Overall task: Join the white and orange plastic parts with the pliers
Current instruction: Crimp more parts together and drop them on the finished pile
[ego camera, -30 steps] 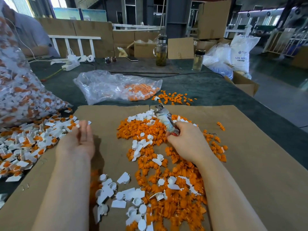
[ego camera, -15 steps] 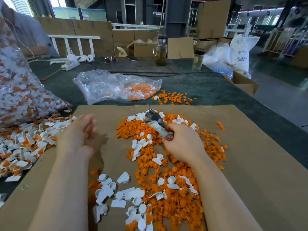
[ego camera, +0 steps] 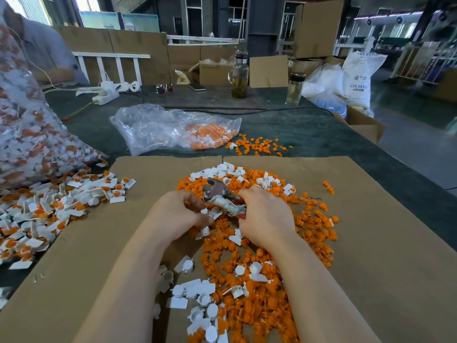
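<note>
Pliers (ego camera: 220, 197) amid orange parts (ego camera: 249, 288); plastic bag (ego camera: 170, 128) beyond cardboard (ego camera: 371, 243).

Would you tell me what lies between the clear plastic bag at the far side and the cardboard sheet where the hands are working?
In the head view, a scatter of loose orange parts lies on the dark table between the bag and the cardboard sheet.

Right hand (ego camera: 265, 219): curled round the handles of the pliers (ego camera: 220, 198), whose head points up and left.
Left hand (ego camera: 176, 214): pinches a small white part (ego camera: 204, 211) just beside the pliers.
Orange parts (ego camera: 249, 256): heaped with white ones on the cardboard sheet (ego camera: 371, 243).
Joined pieces (ego camera: 57, 209): piled at the left.
Clear bag (ego camera: 173, 129): lies beyond, on the green desk (ego camera: 309, 134).
Two bottles (ego camera: 239, 78): stand at the far edge.
</note>
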The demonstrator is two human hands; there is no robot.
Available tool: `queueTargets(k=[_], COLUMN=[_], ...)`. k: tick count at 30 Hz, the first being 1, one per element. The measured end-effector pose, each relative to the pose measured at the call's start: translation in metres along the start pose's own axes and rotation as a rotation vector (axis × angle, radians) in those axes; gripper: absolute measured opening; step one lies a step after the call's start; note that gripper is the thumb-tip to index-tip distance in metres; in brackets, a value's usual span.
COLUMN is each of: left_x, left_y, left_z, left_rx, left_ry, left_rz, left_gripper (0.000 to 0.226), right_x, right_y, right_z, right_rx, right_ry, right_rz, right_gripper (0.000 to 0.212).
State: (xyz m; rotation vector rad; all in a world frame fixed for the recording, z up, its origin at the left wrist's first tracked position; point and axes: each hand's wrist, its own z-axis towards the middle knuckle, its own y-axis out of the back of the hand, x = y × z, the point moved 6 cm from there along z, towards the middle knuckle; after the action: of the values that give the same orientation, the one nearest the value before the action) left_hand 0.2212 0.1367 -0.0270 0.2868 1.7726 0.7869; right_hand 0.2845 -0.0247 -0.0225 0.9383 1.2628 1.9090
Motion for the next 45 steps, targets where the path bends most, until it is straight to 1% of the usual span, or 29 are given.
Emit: queueTargets(k=[3,8,10,12,15,17,19,21,23,26,30,32,37,39,45], left_x=[-0.002,-0.005,-0.005,-0.005,-0.006,-0.007,-0.008,-0.010,-0.014,-0.019,-0.026,-0.028,-0.026,-0.027,-0.034], left_y=[0.000,-0.002,0.000,0.002,0.005,0.002,-0.002,-0.005,-0.005,-0.004,-0.007,-0.009,-0.010,-0.011,-0.017], left_z=[0.001,0.001,0.001,0.000,-0.002,-0.003,-0.004,-0.004,-0.005,-0.006,-0.009,-0.010,-0.012,-0.013,-0.016], left_rx=[-0.016,-0.012,-0.033,-0.058,-0.071,-0.046,-0.021,-0.010,-0.024,-0.063,-0.114,-0.140,-0.217,-0.208,-0.131], left_ry=[-0.034,-0.083,-0.087,-0.093,-0.052,0.012,0.063,0.063,0.023,-0.012,-0.035,-0.041,0.001,0.006,-0.029], left_rz=[0.058,0.120,0.084,-0.024,-0.360,-0.575,-0.715,-0.754,-0.745,-0.801,-0.880,-0.859,-0.802,-0.821,-0.893], left_gripper=[0.028,0.023,0.018,0.011,0.014,0.012,0.008,0.017,0.019,0.017,0.007,0.004,0.006,0.007,0.009], right_x=[-0.004,-0.005,-0.006,-0.009,-0.013,-0.014,-0.015,-0.015,-0.015,-0.014,-0.011,-0.009,-0.006,-0.005,-0.005], right_y=[0.000,0.003,0.005,0.007,0.010,0.014,0.018,0.020,0.022,0.025,0.027,0.027,0.030,0.030,0.032], right_z=[0.000,0.001,0.001,0.003,0.004,0.004,0.003,0.002,0.001,-0.002,-0.003,-0.003,-0.003,-0.003,-0.003], right_rx=[0.009,-0.023,-0.046,-0.057,-0.089,-0.126,-0.163,-0.173,-0.171,-0.186,-0.187,-0.181,-0.201,-0.206,-0.246], right_ry=[-0.031,-0.054,-0.066,-0.084,-0.115,-0.126,-0.134,-0.141,-0.152,-0.163,-0.177,-0.166,-0.108,-0.101,-0.091], right_rz=[-0.010,0.060,0.110,0.179,0.300,0.399,0.496,0.597,0.711,0.862,0.959,0.977,0.941,0.933,0.883], right_gripper=[0.026,0.022,0.019,0.017,0.012,0.015,0.020,0.018,0.016,0.017,0.012,0.011,0.009,0.006,0.007])
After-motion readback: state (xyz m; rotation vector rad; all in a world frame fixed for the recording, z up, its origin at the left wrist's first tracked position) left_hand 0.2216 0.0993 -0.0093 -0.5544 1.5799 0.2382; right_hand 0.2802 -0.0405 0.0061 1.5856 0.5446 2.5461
